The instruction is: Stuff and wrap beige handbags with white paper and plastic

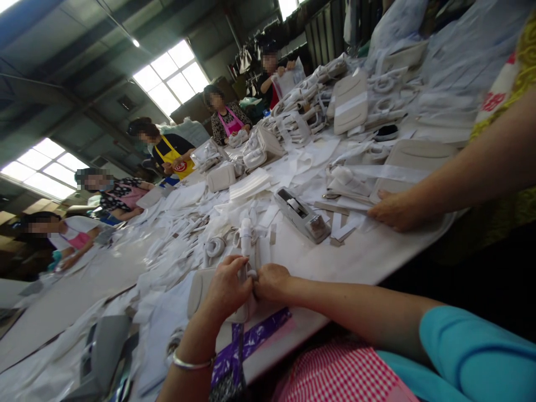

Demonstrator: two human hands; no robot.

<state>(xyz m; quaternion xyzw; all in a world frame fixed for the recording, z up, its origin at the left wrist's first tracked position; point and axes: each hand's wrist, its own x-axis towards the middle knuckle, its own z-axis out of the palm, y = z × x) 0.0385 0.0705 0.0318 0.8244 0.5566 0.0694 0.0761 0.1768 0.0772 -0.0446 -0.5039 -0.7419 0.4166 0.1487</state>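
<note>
A beige handbag lies at the table edge in front of me, partly covered by my hands. My left hand, with a silver bangle at the wrist, is closed on the bag's white-wrapped strap. From the right, my right hand pinches the same strap, its fingertips close to the left ones. Just beyond my fingers stands a white-wrapped handle piece, and a coiled white-wrapped strap lies to its left. My fingers hide part of the strap.
A grey tape dispenser sits beyond my right hand; another tape dispenser is at lower left. At right, a co-worker's hand rests by a beige bag. Paper scraps and wrapped bags cover the table. Several people work across it.
</note>
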